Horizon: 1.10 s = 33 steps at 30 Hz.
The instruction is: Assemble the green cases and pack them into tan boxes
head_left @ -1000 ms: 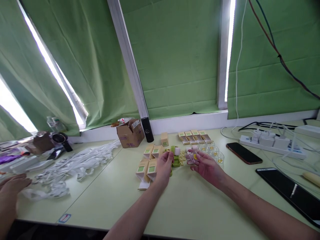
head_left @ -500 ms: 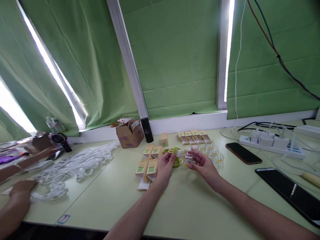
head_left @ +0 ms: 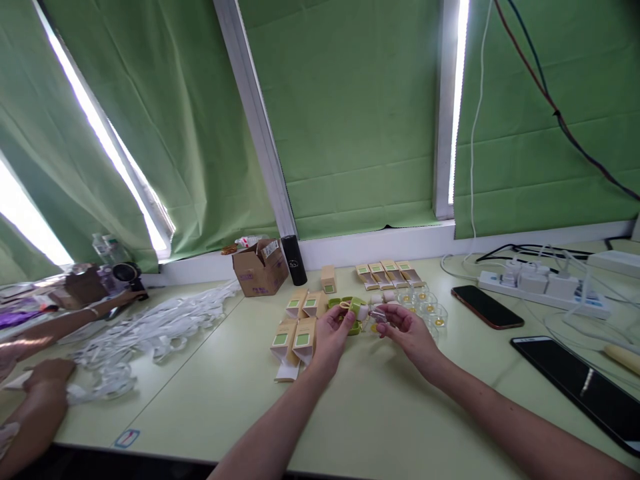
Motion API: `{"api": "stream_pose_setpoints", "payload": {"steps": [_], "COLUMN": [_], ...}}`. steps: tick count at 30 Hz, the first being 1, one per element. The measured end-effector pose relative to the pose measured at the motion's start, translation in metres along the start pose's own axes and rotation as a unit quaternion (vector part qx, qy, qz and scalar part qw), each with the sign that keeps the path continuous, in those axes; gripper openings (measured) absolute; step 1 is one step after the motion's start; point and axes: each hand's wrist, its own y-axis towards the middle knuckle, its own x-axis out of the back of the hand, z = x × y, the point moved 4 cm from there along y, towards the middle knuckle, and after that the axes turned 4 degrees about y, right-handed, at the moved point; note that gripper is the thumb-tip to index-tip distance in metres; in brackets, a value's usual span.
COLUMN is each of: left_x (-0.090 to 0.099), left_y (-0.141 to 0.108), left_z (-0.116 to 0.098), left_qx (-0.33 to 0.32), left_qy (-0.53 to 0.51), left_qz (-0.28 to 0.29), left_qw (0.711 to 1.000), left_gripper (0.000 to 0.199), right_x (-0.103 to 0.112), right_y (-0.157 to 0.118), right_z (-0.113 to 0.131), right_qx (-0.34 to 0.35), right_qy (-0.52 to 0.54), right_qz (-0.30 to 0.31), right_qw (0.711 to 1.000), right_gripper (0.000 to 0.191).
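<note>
My left hand (head_left: 332,339) pinches a small green cap (head_left: 357,307) that has a white part and a cream cord. Closed around a small clear container (head_left: 379,316) are the fingers of my right hand (head_left: 407,333). The two pieces are end to end in front of me; whether they touch I cannot tell. More green pieces (head_left: 355,329) lie behind and below my left fingers, partly hidden. Clear containers with yellow centres (head_left: 439,320) stand in a group beyond my right hand. Cream boxes with green labels (head_left: 304,337) are just left of my left hand.
More cream boxes (head_left: 389,275) stand at the back, near a cardboard box (head_left: 260,270) and a black bottle (head_left: 293,261). To the right are a phone (head_left: 487,307), a tablet (head_left: 580,380) and a power strip (head_left: 545,287). White straps (head_left: 160,327) and another person's arms (head_left: 45,400) are at left.
The green cap has turned toward the clear container, and the two pieces are closer together. At left, the other person's far hand has moved right, toward a black round device.
</note>
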Motion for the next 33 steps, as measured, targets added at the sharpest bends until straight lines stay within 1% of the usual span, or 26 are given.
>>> {"api": "stream_pose_setpoints", "payload": {"steps": [5,12,17,26,33], "left_x": [0.001,0.004,0.003,0.002,0.002], "left_y": [-0.001,0.001,0.001,0.0,-0.001], "left_z": [0.006,0.013,0.014,0.015,0.017], "left_qx": [0.005,-0.008,-0.021,-0.038,-0.04], "left_qy": [0.003,0.039,0.062,0.085,0.109], "left_qz": [0.022,0.04,0.046,0.052,0.065], "left_qw": [1.0,0.998,0.997,0.994,0.991], "left_gripper": [0.051,0.052,0.052,0.056,0.055], "right_x": [-0.001,0.0,0.0,0.003,0.004], "right_y": [0.001,0.001,0.001,0.002,0.001], "right_z": [0.0,-0.001,-0.003,-0.004,-0.004], "right_qx": [-0.006,0.0,0.003,0.027,0.015], "right_qy": [0.011,0.013,0.011,-0.033,-0.036], "right_qz": [0.001,-0.002,0.003,0.019,0.001], "right_qw": [1.0,1.0,1.0,0.999,0.999], "right_gripper": [0.057,0.056,0.058,0.058,0.063]}}
